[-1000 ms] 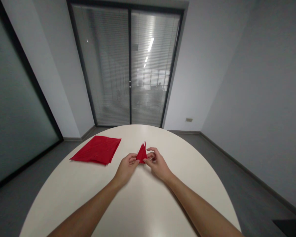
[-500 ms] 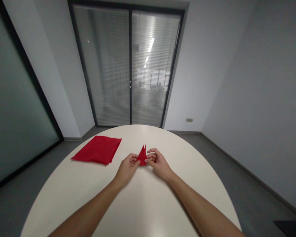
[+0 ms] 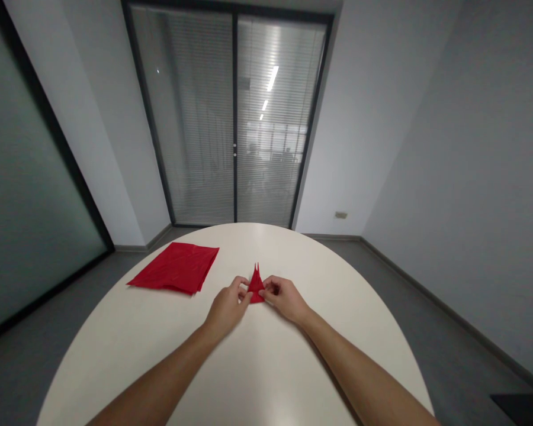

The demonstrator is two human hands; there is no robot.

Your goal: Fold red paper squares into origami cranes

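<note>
Between my hands is a small piece of folded red paper (image 3: 256, 287), a narrow triangle whose top splits into two thin points facing away from me. My left hand (image 3: 229, 302) pinches its left edge between thumb and fingers. On the opposite side, my right hand (image 3: 285, 297) grips the right edge, its thumb lying over the front near the lower part. The fingertips behind the paper are partly hidden.
A stack of larger red sheets (image 3: 175, 268) lies at the far left of the round white table (image 3: 257, 367). Glass panels with blinds (image 3: 199, 118) stand beyond the table's far edge. A dark object (image 3: 519, 408) shows at the lower right.
My right hand's raised fingers have curled in and closed on the paper's right edge. The folded paper has shifted slightly left and towards me, its points now tipped a little left.
</note>
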